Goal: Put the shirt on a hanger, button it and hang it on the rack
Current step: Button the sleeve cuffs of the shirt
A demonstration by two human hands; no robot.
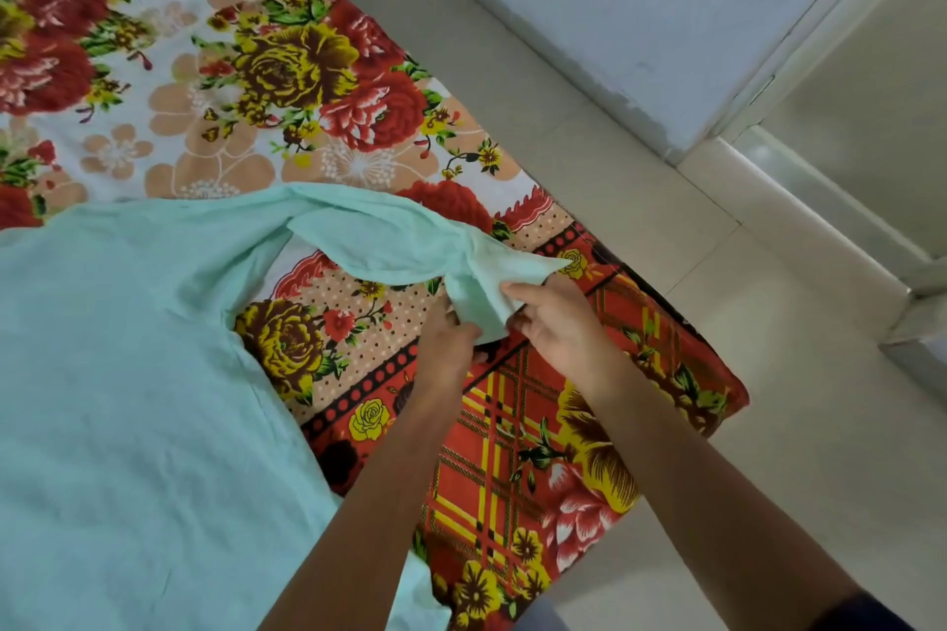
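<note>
Currently the mint shirt (128,374) lies flat on the floral bedsheet (246,67). Its sleeve reaches toward the bed edge, where the left hand (451,338) and the right hand (556,323) each pinch the cuff (487,292).

We see an evenly lit room in soft, diffuse daylight, with no harsh glare. The pale floor tiles (640,179) are brightest toward the upper right, where a faint sheen runs along the raised sill (799,215). Shadows are weak: a thin dark line sits under the edge of the floral bedsheet (317,67) next to the tiles. The wide lens bends straight lines near the borders. The picture is slightly soft overall, and the mint shirt (128,374) shows little texture.
</note>
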